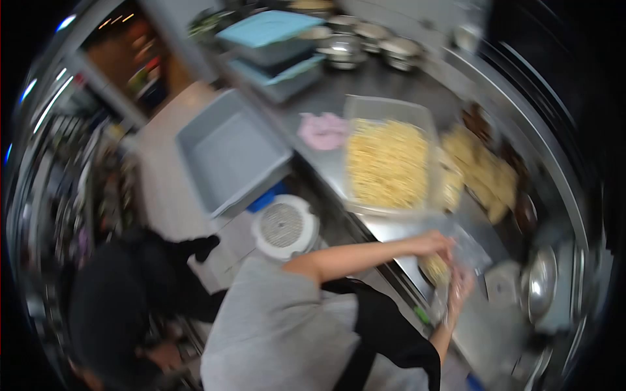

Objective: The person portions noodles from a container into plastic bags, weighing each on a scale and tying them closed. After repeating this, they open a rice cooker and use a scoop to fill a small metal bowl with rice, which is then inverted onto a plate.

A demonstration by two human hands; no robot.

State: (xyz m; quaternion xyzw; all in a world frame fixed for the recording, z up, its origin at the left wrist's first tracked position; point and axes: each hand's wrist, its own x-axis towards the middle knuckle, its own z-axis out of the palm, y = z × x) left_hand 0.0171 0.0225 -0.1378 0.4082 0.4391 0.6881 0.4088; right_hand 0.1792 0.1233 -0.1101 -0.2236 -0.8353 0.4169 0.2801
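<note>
My left hand (433, 244) reaches over the steel counter (391, 85) and grips the top of a clear plastic bag (466, 251). My right hand (460, 287) holds the same bag from below. A clump of pale yellow noodles (433, 267) sits inside the bag between my hands. Just beyond stands a clear tray of the same noodles (388, 163). The picture is blurred, so finger detail is poor.
A pink cloth (323, 130) lies beside the tray. Fried pieces (482, 173) and a metal bowl (541, 280) sit further along. A grey bin (231, 153) and a white round grille (285, 227) stand below the counter. Another person in dark clothes (111, 306) crouches nearby.
</note>
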